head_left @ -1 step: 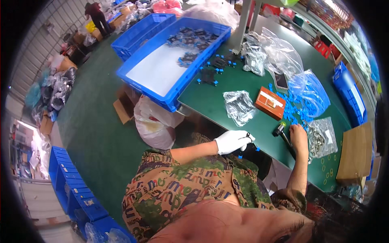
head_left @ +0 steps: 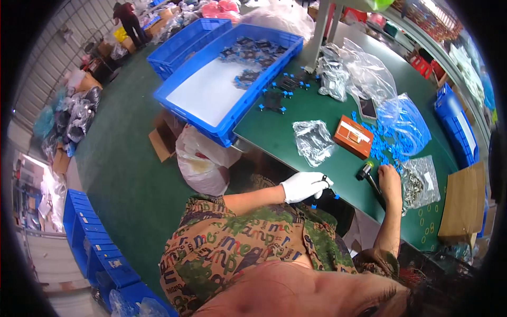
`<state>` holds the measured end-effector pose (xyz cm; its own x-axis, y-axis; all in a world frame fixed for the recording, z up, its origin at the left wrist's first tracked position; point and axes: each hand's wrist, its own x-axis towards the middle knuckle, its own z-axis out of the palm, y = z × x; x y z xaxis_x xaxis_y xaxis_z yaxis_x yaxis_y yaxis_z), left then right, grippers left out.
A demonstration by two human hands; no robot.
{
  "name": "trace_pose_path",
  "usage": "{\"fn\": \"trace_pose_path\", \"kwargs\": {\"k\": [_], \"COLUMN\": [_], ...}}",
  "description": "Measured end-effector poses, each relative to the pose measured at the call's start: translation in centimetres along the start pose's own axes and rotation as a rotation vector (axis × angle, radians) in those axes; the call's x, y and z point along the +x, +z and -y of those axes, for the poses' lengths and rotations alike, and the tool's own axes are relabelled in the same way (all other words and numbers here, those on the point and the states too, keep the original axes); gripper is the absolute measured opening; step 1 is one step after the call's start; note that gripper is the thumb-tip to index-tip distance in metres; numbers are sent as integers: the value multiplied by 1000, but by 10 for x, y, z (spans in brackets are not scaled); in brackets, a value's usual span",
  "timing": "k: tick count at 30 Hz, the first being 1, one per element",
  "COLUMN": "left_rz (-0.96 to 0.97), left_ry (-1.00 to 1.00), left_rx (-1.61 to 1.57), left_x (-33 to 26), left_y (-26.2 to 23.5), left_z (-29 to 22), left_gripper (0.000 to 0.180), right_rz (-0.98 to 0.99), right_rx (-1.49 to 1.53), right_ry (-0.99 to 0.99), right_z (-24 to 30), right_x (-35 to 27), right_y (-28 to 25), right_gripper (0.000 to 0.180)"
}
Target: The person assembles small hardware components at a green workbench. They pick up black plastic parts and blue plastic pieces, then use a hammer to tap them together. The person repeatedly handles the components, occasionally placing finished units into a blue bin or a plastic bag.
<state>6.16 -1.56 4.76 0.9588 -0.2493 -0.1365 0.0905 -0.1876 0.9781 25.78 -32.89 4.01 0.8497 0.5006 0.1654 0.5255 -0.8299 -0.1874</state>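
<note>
My left hand (head_left: pixel 302 187), in a white glove, is closed on a black part with small blue corner pieces (head_left: pixel 336 197) at the table's front edge. Most of the part is hidden under the glove. My bare right hand (head_left: pixel 390 182) rests at the near edge of a scattered heap of small blue pieces (head_left: pixel 388 140), fingers curled together. What they pinch, if anything, is hidden. Just left of that hand lies a hammer (head_left: pixel 364 170) with a dark head and a green-yellow face. A clear bag of small metal parts (head_left: pixel 417 185) is to its right.
An orange-brown box (head_left: pixel 353 136) and a clear plastic bag (head_left: pixel 313 141) lie on the green table. Farther back are black parts with blue corners (head_left: pixel 273 100) and a phone (head_left: pixel 367 108). A large blue crate (head_left: pixel 219 129) stands left; a cardboard box (head_left: pixel 463 201) is at right.
</note>
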Motion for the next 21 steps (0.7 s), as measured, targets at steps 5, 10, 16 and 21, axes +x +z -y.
{"fn": "trace_pose_path", "kwargs": {"k": [5,10,16,21], "left_rz": [13,-30,-109,-82], "left_ry": [24,74,76,226], "left_rx": [-13,59,338,798], "left_x": [3,3,-2,7], "left_y": [1,4,-2,-13], "left_z": [4,4,-8,9], "left_gripper": [31,29,25,22], "right_rz": [-129,110,213,262], "right_rx": [444,1218,1209,1172], "right_ry": [67,75,-20,-142], "right_z": [47,109,170,168], "right_x": [-19,-41,-55,-46], "right_y": [-31,-20,-22,-12], "right_gripper": [12,9,14,15]}}
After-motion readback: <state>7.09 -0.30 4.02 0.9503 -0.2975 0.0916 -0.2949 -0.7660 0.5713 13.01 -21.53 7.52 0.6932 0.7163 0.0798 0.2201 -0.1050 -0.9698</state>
